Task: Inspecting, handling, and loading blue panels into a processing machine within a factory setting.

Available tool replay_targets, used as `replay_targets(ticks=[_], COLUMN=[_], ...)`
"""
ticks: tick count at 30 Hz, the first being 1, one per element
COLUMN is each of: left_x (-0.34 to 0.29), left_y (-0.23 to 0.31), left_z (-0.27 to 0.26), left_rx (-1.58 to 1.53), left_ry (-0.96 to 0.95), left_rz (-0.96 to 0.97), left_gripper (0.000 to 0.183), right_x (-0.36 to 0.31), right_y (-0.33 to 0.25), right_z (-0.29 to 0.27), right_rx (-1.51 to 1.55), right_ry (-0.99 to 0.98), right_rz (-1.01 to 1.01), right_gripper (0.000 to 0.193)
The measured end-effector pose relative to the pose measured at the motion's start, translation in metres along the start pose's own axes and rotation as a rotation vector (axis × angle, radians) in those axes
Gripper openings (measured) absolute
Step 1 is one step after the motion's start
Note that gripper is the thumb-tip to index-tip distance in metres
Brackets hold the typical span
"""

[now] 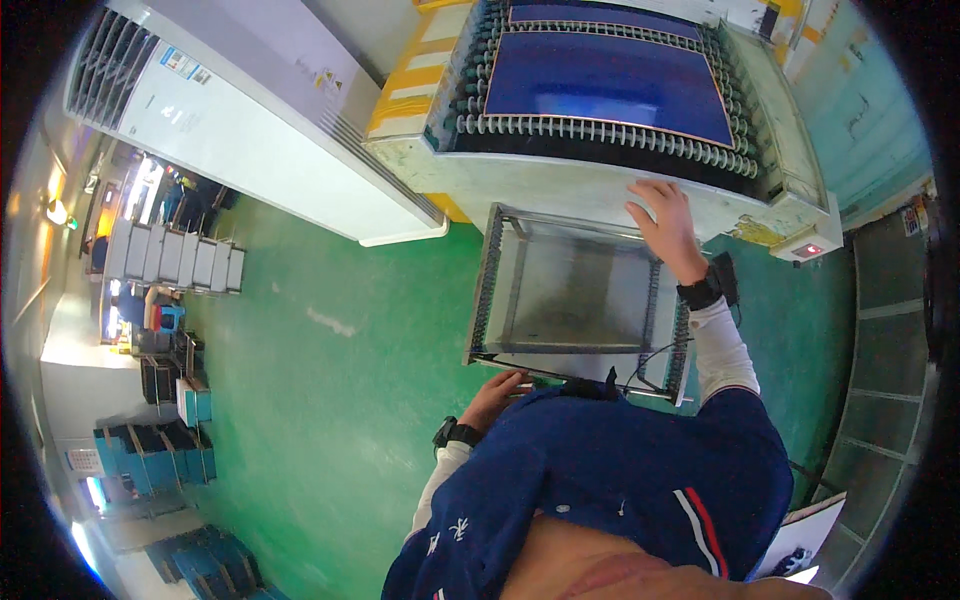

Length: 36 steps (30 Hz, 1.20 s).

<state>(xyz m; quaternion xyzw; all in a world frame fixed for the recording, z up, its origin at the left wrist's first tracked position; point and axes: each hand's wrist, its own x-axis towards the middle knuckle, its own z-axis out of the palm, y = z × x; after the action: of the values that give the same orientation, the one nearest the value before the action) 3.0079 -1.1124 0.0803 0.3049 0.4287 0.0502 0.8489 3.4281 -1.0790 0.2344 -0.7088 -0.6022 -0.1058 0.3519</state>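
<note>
A blue panel (610,85) with a copper-coloured edge lies flat on the rollers (600,132) of a conveyor machine in front of me. Over the machine's pale near wall (560,180) my right hand (668,225) is held open, fingers apart and nothing in them. Between the machine and my body stands a metal rack (482,290) with toothed sides, holding a greyish translucent sheet or sheets (580,290). My left hand (495,395) is at the rack's near left corner, its fingers closed along the rim; my body partly covers that edge.
A tall white cabinet-like unit (260,130) stands left of the machine. Grey trays (175,255) and blue crates (155,455) line the far left over a green floor (340,400). A dark framed panel (890,360) rises at right. A cable hangs by the rack's right side.
</note>
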Motion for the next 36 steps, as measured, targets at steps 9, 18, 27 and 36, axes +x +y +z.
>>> replay_targets(ticks=[9, 18, 27, 36], left_x=[-0.003, -0.016, -0.049, -0.048], left_y=[0.013, -0.002, -0.023, -0.075], left_z=[0.003, -0.015, -0.030, -0.077], left_rx=[0.109, 0.163, 0.145, -0.148], left_ry=[-0.047, -0.076, 0.003, 0.211], left_rz=[0.002, 0.029, 0.001, -0.015], left_gripper=[0.043, 0.045, 0.046, 0.042], right_x=[-0.141, -0.226, -0.222, -0.125], right_y=[-0.025, -0.063, -0.070, -0.107], right_z=[0.049, 0.098, 0.095, -0.020], right_rx=[0.378, 0.078, -0.023, 0.008], right_ry=[-0.973, -1.095, -0.923, -0.715], right_rz=[0.051, 0.128, 0.037, 0.126], right_gripper=[0.047, 0.023, 0.015, 0.018])
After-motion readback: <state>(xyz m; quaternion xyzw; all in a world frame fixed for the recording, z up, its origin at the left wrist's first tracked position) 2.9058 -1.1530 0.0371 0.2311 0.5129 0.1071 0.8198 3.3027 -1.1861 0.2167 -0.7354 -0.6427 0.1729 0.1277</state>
